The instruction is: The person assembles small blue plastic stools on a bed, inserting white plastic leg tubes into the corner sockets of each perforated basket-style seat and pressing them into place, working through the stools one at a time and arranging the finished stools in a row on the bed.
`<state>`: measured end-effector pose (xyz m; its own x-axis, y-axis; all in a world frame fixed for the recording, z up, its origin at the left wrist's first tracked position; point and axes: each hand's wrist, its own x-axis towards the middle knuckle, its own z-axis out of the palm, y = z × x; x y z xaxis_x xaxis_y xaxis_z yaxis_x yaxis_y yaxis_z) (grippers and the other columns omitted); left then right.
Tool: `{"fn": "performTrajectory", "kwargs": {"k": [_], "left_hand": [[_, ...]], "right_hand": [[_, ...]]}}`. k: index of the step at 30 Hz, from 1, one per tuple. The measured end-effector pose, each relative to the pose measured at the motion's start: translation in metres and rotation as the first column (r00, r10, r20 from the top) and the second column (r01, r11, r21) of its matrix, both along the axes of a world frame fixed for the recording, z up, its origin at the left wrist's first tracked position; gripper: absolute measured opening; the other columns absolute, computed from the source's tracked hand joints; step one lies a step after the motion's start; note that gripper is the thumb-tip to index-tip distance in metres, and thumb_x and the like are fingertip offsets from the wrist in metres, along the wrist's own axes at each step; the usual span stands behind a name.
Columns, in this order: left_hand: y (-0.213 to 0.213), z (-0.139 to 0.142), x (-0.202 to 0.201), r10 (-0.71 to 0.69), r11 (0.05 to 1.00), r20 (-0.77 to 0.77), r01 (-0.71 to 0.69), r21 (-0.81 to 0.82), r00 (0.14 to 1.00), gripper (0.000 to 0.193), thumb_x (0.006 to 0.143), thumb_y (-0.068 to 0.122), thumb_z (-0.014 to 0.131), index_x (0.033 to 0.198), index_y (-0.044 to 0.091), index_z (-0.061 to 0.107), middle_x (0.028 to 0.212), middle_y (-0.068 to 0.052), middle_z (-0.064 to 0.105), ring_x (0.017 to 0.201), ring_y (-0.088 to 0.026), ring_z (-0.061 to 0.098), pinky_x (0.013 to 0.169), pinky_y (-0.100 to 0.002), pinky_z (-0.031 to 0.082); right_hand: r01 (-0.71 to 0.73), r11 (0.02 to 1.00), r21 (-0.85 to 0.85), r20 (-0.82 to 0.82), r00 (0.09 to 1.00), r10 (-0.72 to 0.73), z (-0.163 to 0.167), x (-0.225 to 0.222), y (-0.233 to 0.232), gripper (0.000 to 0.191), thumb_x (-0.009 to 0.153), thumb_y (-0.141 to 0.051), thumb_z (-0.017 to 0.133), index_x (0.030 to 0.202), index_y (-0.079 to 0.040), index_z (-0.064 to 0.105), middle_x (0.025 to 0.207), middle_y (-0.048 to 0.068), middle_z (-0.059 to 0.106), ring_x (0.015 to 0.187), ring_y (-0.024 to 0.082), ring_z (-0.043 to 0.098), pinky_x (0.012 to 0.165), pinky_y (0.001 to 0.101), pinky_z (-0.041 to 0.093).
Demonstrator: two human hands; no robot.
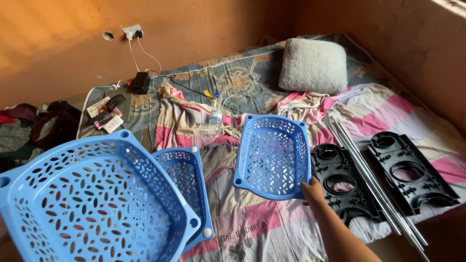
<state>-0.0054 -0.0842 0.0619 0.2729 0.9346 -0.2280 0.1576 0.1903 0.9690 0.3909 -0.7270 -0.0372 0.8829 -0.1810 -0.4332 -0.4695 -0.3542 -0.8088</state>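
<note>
My right hand [314, 190] grips the near right corner of a blue perforated plastic basket tray [274, 155], which is tilted up over the bed. A larger-looking blue tray [92, 199] fills the lower left, close to the camera. No hand shows on it, and my left hand is out of view. A third blue tray [187, 179] lies partly under it on the pink checked sheet [252, 223]. Right of my hand lie two black plastic frame pieces [342, 187] [410, 172] with several metal rods [369, 177] between them.
A clear water bottle [215, 116] lies on the bed behind the trays, and a grey pillow [313, 65] sits at the head. A wall socket [132, 32], a black adapter [141, 82], a comb [115, 103] and a pile of clothes [43, 123] are at the left.
</note>
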Motion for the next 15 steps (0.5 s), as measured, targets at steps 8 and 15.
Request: {"fn": "performTrajectory", "kwargs": {"k": [8, 15], "left_hand": [[0.027, 0.014, 0.027, -0.073, 0.988, 0.051, 0.065, 0.142, 0.996, 0.028, 0.085, 0.014, 0.07, 0.109, 0.001, 0.063, 0.092, -0.009, 0.066, 0.083, -0.02, 0.061, 0.071, -0.039, 0.049], [0.131, 0.031, -0.067, -0.126, 0.941, 0.008, 0.118, 0.316, 0.992, 0.024, 0.084, 0.01, 0.073, 0.104, 0.0, 0.066, 0.087, -0.008, 0.067, 0.078, -0.02, 0.061, 0.067, -0.039, 0.049]], "right_hand": [[0.011, 0.953, 0.302, 0.073, 0.997, -0.035, 0.077, 0.005, -0.049, 0.045, 0.088, -0.013, 0.057, 0.132, -0.016, 0.058, 0.096, 0.012, 0.07, 0.069, 0.028, 0.07, 0.048, 0.0462, 0.058], [-0.08, 0.938, 0.337, 0.245, 0.97, -0.005, 0.145, -0.053, -0.049, 0.034, 0.09, -0.012, 0.059, 0.124, -0.007, 0.062, 0.098, 0.01, 0.069, 0.071, 0.025, 0.067, 0.051, 0.0454, 0.056]]}}
